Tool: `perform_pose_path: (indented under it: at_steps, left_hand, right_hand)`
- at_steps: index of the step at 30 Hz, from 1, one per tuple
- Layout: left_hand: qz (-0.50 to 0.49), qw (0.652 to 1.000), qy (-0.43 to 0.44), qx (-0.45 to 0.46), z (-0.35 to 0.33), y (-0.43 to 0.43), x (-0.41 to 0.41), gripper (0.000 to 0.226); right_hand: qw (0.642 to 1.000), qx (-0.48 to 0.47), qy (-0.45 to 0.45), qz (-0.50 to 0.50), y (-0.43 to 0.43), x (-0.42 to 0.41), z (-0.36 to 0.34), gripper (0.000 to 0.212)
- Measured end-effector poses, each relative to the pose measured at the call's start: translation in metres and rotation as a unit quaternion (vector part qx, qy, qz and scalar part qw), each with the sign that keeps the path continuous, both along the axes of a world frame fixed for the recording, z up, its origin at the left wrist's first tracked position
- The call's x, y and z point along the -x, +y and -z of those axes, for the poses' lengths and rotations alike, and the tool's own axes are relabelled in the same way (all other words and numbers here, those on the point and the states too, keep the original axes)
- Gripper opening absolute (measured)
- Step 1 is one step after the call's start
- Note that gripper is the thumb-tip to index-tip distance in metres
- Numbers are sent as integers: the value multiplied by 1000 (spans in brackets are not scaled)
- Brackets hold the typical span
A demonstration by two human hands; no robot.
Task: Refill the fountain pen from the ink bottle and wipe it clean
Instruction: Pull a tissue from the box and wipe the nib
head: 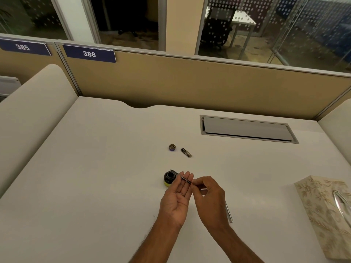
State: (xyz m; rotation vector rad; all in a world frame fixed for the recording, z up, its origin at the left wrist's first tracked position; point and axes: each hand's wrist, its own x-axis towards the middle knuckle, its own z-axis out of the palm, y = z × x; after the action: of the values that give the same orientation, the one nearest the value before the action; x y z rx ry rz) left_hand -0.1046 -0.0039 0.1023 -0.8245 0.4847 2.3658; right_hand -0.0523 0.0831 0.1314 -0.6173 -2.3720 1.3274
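Fountain pen section (183,178) sits just below centre of the frame, lying across my left hand (177,194), which is open flat, palm up, not clamping anything. Its nib end pokes over the mouth of the open ink bottle (168,178), which stands on the worktop (95,168) touching my left fingertips. My right hand (208,194) has a narrow pinch grip on the back end of the section, probably the converter knob, though it's too small to be sure.

So I reckon this is the draw-up step. Tips: get the nib fully under the ink, twist slowly, and steady the bottle so it doesn't tip. The bottle cap (172,147) and pen cap (186,152) are parked higher up, the barrel (228,212) lies under my right wrist, and the tissue box (326,215) waits at the right edge for wiping.
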Motion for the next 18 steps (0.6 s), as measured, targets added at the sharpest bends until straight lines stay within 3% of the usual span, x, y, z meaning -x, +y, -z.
perform_pose_path:
  at_steps: [7,18]
  left_hand:
    - [23,997,46,64,-9,-1,-11,31]
    - [61,980,123,141,-37,7,-34,29]
  right_hand:
    - [989,128,-45,56,6,-16,-1,18]
    - [936,339,-38,82,17,-46,-20,9]
